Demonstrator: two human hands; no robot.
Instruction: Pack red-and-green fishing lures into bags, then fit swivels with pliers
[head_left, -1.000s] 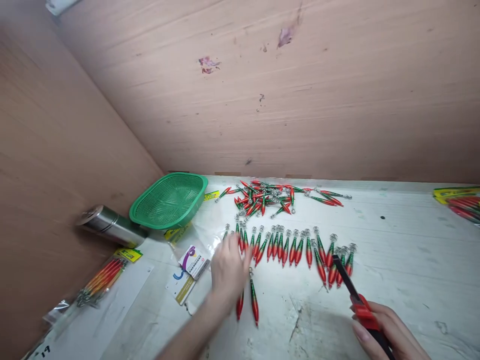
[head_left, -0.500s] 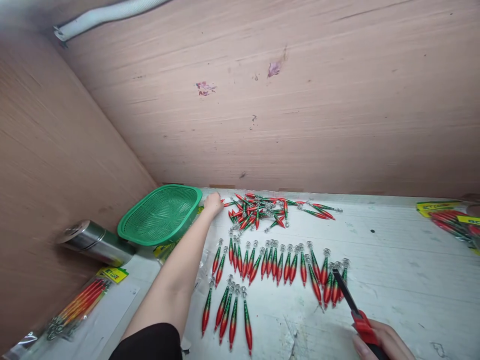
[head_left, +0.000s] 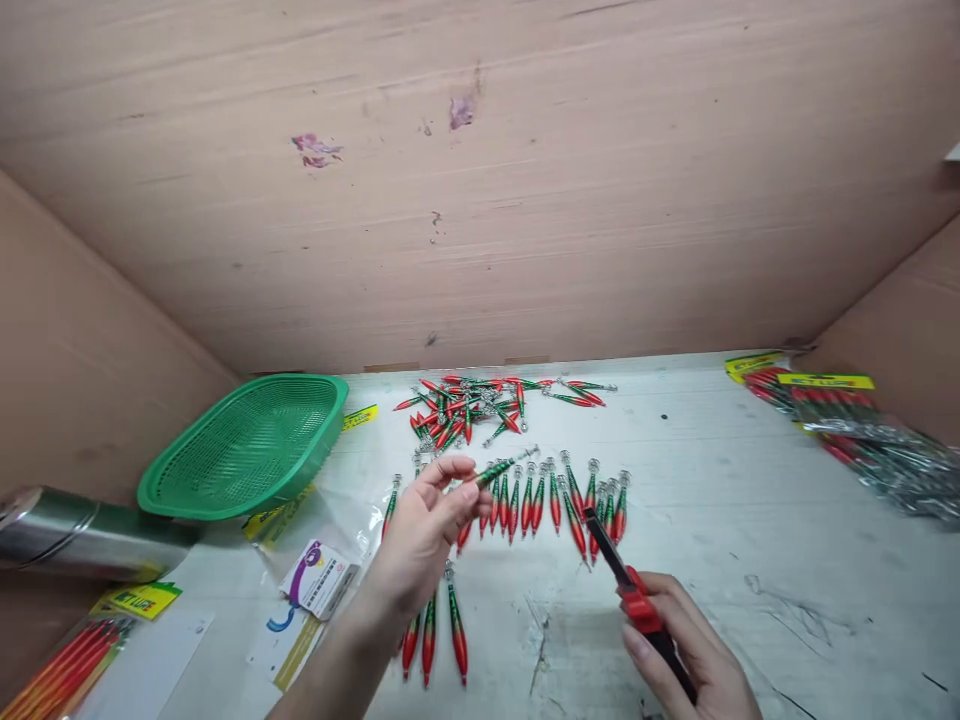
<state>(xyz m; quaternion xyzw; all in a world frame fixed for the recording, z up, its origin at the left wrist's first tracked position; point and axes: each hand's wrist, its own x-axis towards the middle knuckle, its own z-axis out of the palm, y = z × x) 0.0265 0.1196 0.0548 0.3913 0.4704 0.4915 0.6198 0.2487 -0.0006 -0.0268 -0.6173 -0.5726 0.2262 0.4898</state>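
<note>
Over the table, my left hand (head_left: pixel 431 535) pinches one red and green squid jig (head_left: pixel 496 470) between thumb and fingers, its hook crown pointing up to the right. My right hand (head_left: pixel 694 650) is wrapped round the red and black handle of a utility knife (head_left: pixel 634 595). The dark blade points up and left and overlaps the right end of a row of squid jigs (head_left: pixel 538 503). Part of that row is hidden behind my left hand. Nearer me lie several more jigs (head_left: pixel 457 640), partly covered by my left arm. A loose heap of jigs (head_left: pixel 469 410) lies toward the back.
At the left are a green plastic basket (head_left: pixel 161 485), a steel flask (head_left: pixel 97 535) and a bag of orange-red lures (head_left: pixel 71 665). A printed card (head_left: pixel 319 580) lies near my left forearm. Packed lures (head_left: pixel 840 405) are piled at the right, below the wooden back wall (head_left: pixel 525 250).
My left hand has come back from the heap toward the middle with a squid jig in it. My right hand still holds the knife. The view has turned to the right.
</note>
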